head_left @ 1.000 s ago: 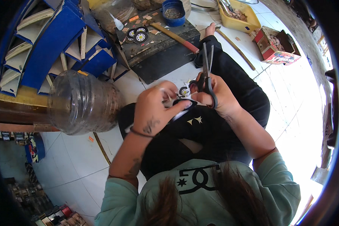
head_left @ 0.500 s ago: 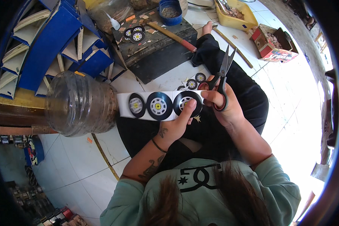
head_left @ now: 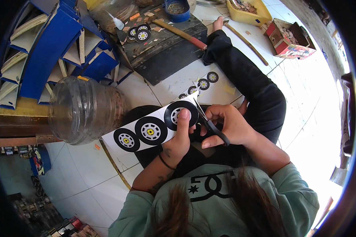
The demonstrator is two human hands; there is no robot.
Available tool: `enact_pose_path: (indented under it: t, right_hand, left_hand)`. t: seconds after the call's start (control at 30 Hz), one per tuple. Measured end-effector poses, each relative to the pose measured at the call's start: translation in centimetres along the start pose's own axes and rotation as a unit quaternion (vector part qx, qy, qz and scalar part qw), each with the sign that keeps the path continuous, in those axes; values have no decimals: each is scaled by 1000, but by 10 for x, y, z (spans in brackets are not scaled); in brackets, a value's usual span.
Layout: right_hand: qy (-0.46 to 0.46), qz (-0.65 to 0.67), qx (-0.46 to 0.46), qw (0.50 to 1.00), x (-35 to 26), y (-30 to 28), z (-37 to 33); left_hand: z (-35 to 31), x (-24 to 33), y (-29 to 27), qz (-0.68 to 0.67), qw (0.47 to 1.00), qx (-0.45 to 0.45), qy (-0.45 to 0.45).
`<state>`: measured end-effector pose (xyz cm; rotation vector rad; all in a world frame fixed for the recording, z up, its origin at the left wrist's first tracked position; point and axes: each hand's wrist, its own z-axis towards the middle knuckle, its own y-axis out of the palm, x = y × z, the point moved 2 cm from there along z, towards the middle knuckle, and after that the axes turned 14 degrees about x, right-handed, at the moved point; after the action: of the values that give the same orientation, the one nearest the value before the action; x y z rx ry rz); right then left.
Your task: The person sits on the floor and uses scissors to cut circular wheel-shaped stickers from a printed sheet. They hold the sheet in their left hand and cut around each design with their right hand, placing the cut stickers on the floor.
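Held by my left hand (head_left: 179,136) is a white paper strip (head_left: 110,139) printed with a row of three black wheel pictures. My left thumb presses on the rightmost wheel. In my right hand (head_left: 229,126) are scissors (head_left: 210,125) with black handles, their blades at the strip's right end, beside the edge of that wheel. The blades look slightly apart, and whether they touch the paper I cannot tell. Beyond the strip on the floor lie several smaller wheel cutouts (head_left: 203,84). More cut-out wheels (head_left: 142,36) rest on a dark wooden block (head_left: 162,63).
A large clear plastic jar (head_left: 83,110) stands left of my knees, in front of stacked blue-and-white boxes (head_left: 47,51). On the block are a hammer (head_left: 178,33) and a blue tub (head_left: 178,10). Another hammer (head_left: 247,42), a yellow basin (head_left: 249,14) and a red box (head_left: 290,41) are farther right.
The scissors have swung down from pointing upward to the strip's right end. My left hand has tilted the strip, lowering its left end.
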<state>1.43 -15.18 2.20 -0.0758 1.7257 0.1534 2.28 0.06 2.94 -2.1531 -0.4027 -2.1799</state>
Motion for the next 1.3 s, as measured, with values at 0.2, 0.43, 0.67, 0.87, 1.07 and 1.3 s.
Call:
enact_pose_path:
  t: [0.2,0.43,0.67,0.87,1.07,1.3]
  right_hand:
    - [6,-2,-2,1000,-3,1,1]
    - [10,7,4,1000,-1,2,-1]
    - [8,2,1,1000,0,3,0]
    - [6,19,-1,1000,-1,5,0]
    - [17,7,10,1000,-2,7,-1]
    - [12,-1,17,1000,-1,7,0]
  left_hand:
    - [-4,3,1,13,1000,12,-11]
    - [-5,5,2,13,1000,13,-1]
    - [-6,5,2,4,1000,17,-3]
    - [-5,7,3,12,1000,20,5]
    - [-5,12,3,26,1000,16,-2]
    - [-4,13,1,28,999,11,-19]
